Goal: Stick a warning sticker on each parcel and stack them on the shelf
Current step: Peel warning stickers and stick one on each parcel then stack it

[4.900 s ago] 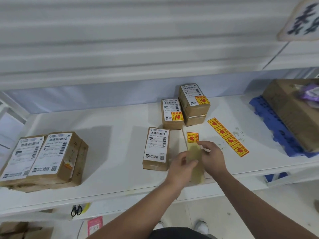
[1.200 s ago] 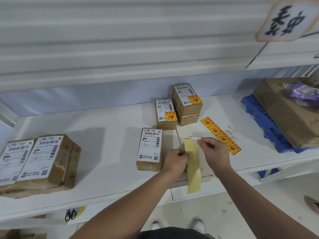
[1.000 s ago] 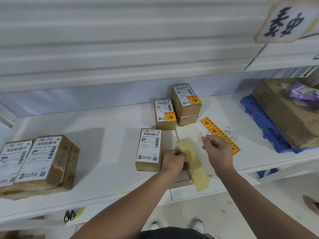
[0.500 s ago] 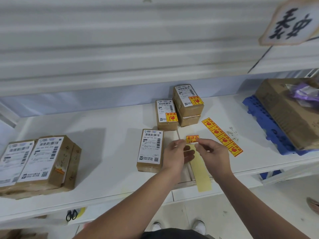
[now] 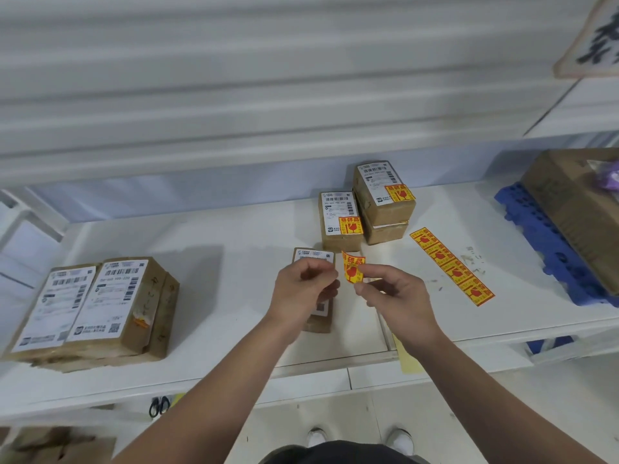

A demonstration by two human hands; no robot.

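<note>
Freed from its backing [image 5: 407, 361], sticker [image 5: 352, 270] sits pinched in my right grip [image 5: 398, 296] just beside parcel [image 5: 315, 255]; left grip [image 5: 301, 289] curled, hold unclear; land one edge first, smooth flat.

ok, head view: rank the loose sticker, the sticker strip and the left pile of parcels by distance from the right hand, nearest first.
1. loose sticker: pinched at the fingertips of the right hand, up and to its left.
2. sticker strip: flat on the shelf, off to the hand's right.
3. pile of parcels: far left end of the shelf, clearly farthest.
</note>
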